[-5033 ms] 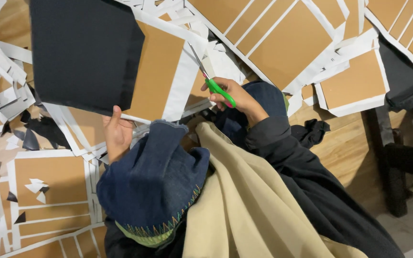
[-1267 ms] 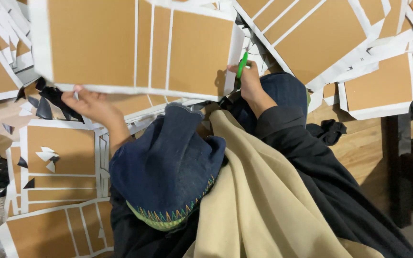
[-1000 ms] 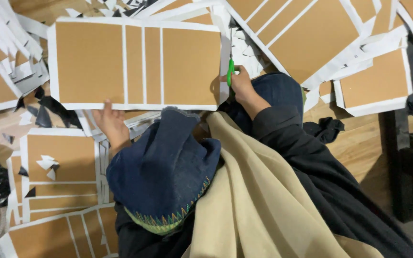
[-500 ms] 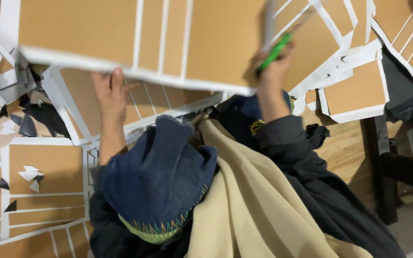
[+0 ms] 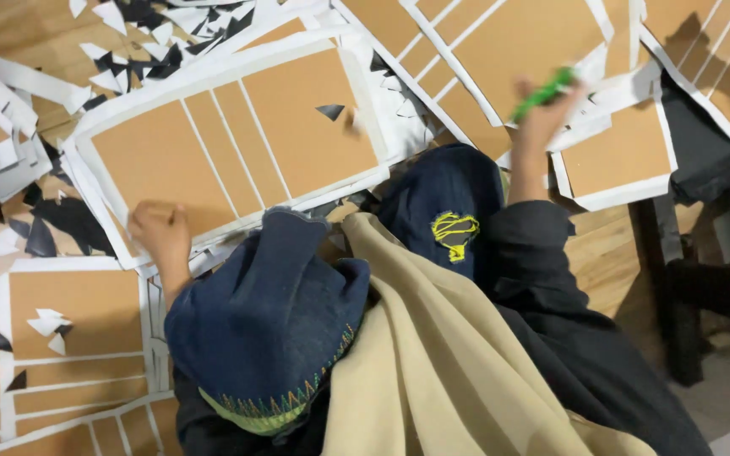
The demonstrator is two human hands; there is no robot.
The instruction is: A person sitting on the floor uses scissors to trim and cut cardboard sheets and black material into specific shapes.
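A brown board panel (image 5: 238, 139), framed and striped with white bands, lies flat on the floor in front of my knees. My left hand (image 5: 160, 235) is curled at its lower left corner and grips the edge. My right hand (image 5: 541, 118) is raised to the right, above other panels, and is closed around a green cutter (image 5: 542, 93). The cutter is blurred. A small black scrap (image 5: 329, 111) lies on the panel's right section. My knees in dark blue cloth (image 5: 272, 312) and a beige cloth (image 5: 433, 355) fill the lower middle.
More brown panels with white borders (image 5: 517, 42) lie at the top right, and others (image 5: 69, 312) at the lower left. White and black paper scraps (image 5: 128, 25) litter the wooden floor. A dark furniture leg (image 5: 665, 279) stands at the right.
The panel that both hands held up has come down and lies flat on the floor. My left hand stayed at its corner. My right hand with the green cutter let go and lifted to the right.
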